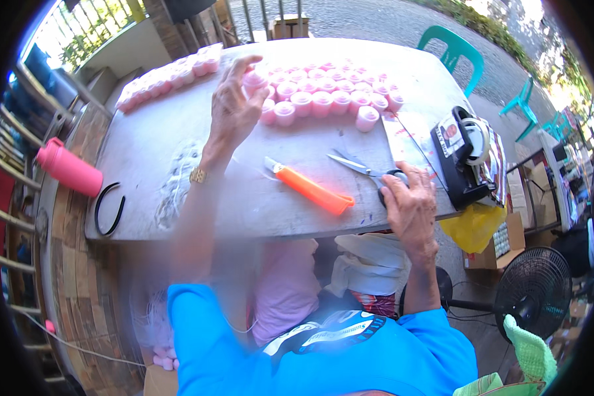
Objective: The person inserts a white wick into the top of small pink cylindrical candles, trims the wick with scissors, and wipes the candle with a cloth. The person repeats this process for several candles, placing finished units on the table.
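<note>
My left hand point(234, 102) reaches to the far side of the table, its fingers and thumb around a small pink jar point(255, 80). Beside it stand rows of similar pink jars point(321, 100), with one jar point(367, 119) a little apart at the front right. My right hand point(409, 201) is closed over the dark handles of a pair of scissors point(358, 164), whose blades lie slightly apart and point to the far left. Between my hands lies an orange-handled cutter point(313, 189), its grey tip towards my left arm.
A packed block of pink pieces point(171, 76) lies at the far left of the table point(244, 214). A black tape dispenser point(465, 155) stands at the right edge. A black band point(109, 209) and a pink tumbler point(69, 167) are at the left. A fan point(533, 290) stands lower right.
</note>
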`<control>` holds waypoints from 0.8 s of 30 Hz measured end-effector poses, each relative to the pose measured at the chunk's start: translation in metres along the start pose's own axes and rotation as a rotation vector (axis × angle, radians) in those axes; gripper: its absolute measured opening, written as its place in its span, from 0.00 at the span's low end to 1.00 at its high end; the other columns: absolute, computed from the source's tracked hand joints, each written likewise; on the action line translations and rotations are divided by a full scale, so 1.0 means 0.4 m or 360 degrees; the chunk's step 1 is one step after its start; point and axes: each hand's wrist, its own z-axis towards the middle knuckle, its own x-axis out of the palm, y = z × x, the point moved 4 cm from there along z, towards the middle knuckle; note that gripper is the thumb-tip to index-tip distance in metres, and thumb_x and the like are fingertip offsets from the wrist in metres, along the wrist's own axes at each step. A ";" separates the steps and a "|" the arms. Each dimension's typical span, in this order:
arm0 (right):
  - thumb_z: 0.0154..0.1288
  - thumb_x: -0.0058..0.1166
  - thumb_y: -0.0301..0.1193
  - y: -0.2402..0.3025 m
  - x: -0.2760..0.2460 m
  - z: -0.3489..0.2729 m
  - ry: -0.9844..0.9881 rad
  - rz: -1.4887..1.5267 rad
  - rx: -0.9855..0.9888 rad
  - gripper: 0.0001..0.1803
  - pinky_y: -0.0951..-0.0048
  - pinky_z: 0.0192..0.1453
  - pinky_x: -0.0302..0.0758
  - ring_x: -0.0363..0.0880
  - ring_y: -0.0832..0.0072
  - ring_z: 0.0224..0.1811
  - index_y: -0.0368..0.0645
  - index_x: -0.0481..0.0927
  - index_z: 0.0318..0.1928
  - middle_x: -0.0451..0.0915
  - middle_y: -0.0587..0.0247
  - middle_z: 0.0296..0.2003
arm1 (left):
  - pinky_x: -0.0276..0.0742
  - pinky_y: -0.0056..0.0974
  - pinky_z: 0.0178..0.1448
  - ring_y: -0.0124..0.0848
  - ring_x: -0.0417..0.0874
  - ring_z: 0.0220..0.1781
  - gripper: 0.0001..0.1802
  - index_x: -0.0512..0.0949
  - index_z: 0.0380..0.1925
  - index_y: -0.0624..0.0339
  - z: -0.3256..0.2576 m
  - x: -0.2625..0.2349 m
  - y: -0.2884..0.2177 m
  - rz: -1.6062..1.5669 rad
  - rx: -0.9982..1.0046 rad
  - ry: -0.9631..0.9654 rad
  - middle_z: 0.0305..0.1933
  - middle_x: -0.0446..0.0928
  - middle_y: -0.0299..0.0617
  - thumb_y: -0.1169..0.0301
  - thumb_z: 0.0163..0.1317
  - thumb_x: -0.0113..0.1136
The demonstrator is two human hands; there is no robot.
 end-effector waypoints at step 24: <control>0.50 0.61 0.24 0.027 0.083 -0.008 -0.0373 0.0730 -0.0252 0.13 0.61 0.45 0.72 0.80 0.61 0.40 0.33 0.81 0.39 0.80 0.54 0.38 | 0.17 0.84 0.62 0.44 0.73 0.65 0.23 0.80 0.54 0.38 0.344 0.589 -0.037 0.0381 0.0038 0.0774 0.50 0.83 0.43 0.45 0.67 0.48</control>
